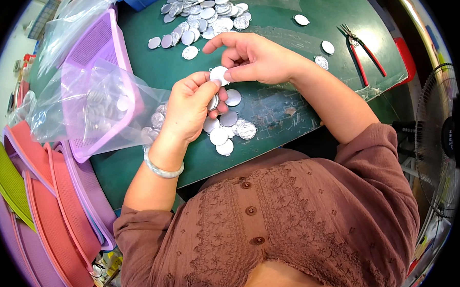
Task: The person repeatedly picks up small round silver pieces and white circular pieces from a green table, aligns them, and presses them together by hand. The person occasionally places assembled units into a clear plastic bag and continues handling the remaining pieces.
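My left hand pinches a round silver medallion between thumb and fingers, its flat pale face upward. More medallions sit stacked in the curled fingers of that hand. My right hand reaches in from the right with fingers apart, its thumb tip at the edge of the pinched medallion. Just below the hands lies a loose group of medallions, some plain side up and some embossed. A larger pile of medallions spreads over the far part of the green table.
Red-handled pliers lie at the right, near a few single medallions. On the left, a clear plastic bag with medallions inside drapes over a purple basket. Stacked coloured baskets stand beside the table; a fan is at far right.
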